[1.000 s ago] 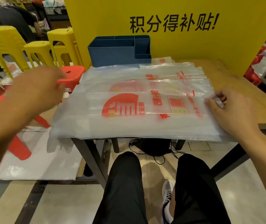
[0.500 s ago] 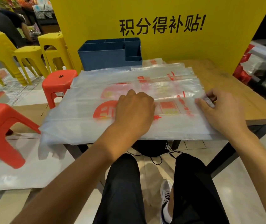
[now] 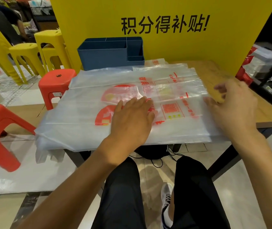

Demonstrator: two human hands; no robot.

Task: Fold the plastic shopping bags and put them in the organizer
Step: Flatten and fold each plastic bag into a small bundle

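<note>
Several clear plastic shopping bags [image 3: 75, 118] with red print lie flat in an overlapping stack on the wooden table [image 3: 271, 116]. My left hand [image 3: 130, 119] rests palm down on the middle of the nearest bag, fingers spread. My right hand [image 3: 233, 106] is at the bag's right edge, fingers loosely apart and blurred; I cannot tell whether it pinches the plastic. The blue plastic organizer [image 3: 102, 57], with several compartments, stands at the back of the table behind the bags.
A yellow board [image 3: 165, 52] with black characters rises behind the table. Red stools [image 3: 56, 83] and yellow stools [image 3: 24, 53] stand on the left. A person bends at the far left. My legs are under the table, cables on the floor.
My left hand came from the far left onto the middle of the nearest bag and flattened out. My right hand's fingers have lifted and spread at the bag's right edge.
</note>
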